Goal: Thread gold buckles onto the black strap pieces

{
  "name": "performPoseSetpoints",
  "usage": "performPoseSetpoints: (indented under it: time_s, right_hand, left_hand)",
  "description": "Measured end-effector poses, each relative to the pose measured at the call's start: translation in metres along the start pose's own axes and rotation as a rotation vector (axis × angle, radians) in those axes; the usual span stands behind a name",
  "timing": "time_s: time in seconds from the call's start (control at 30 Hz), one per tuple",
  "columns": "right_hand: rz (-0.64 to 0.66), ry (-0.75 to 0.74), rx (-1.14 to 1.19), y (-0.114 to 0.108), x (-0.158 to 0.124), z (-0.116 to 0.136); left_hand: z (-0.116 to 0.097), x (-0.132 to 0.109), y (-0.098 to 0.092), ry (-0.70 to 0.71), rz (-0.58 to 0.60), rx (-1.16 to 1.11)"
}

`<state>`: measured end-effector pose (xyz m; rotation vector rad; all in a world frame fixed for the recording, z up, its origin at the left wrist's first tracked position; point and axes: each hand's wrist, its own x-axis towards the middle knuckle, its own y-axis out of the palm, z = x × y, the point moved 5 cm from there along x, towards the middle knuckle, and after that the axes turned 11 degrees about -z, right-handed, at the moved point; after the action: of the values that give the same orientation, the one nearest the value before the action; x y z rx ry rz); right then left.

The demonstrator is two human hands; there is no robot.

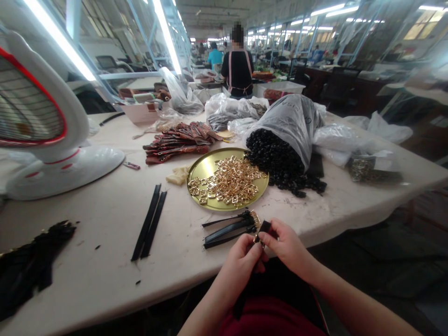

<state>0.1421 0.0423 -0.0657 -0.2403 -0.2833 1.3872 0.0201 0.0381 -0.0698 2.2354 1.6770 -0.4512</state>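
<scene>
Both hands meet at the table's front edge. My left hand (246, 254) is closed on a small gold buckle (257, 239) with a black strap. Pinched between thumb and fingers of my right hand (280, 240) is the black strap (265, 227) by that buckle. Just beyond them lie several black straps (227, 231) with gold buckles at their right ends. A round gold tray (213, 203) holds a heap of gold buckles (233, 179). Two loose black strips (149, 224) rest to the left.
A plastic bag (289, 123) spills black pieces (276, 158) beside the tray. Reddish-brown strips (178, 142) lie behind it. A white fan (70, 172) stands left, a pile of black straps (31, 266) nearer. A person (238, 70) stands beyond the table (105, 280).
</scene>
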Motion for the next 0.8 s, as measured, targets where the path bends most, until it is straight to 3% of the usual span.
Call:
performPoseSetpoints:
  time_s: [0.1,0.17,0.23,0.33,0.5,0.67,0.8]
  right_hand:
    - [-0.178,-0.365,-0.352,-0.001,-0.009,0.014]
    - [-0.187,-0.521,-0.437,0.002,-0.015,0.019]
    - [-0.143,-0.584,-0.411,0.004,-0.019,0.023]
    - [-0.055,-0.514,-0.238,0.004,-0.019,0.026]
    - [-0.068,-0.304,-0.034,0.000,-0.013,0.028]
    - [0.020,-0.323,0.017,0.006,-0.012,0.023]
    - [0.039,-0.241,0.012,0.009,-0.005,0.007]
  left_hand:
    - [0.002,0.000,-0.001,-0.002,-0.036,-0.033]
    - [0.002,0.000,-0.003,0.007,-0.063,-0.051]
    - [0.000,-0.001,-0.005,0.022,-0.092,-0.057]
    - [-0.003,-0.004,-0.009,0.056,-0.114,-0.044]
    - [-0.003,-0.005,-0.011,0.059,-0.043,-0.034]
    - [0.004,0.005,-0.015,0.023,-0.060,-0.006]
    - [0.005,0.012,-0.016,-0.003,-0.064,0.030]
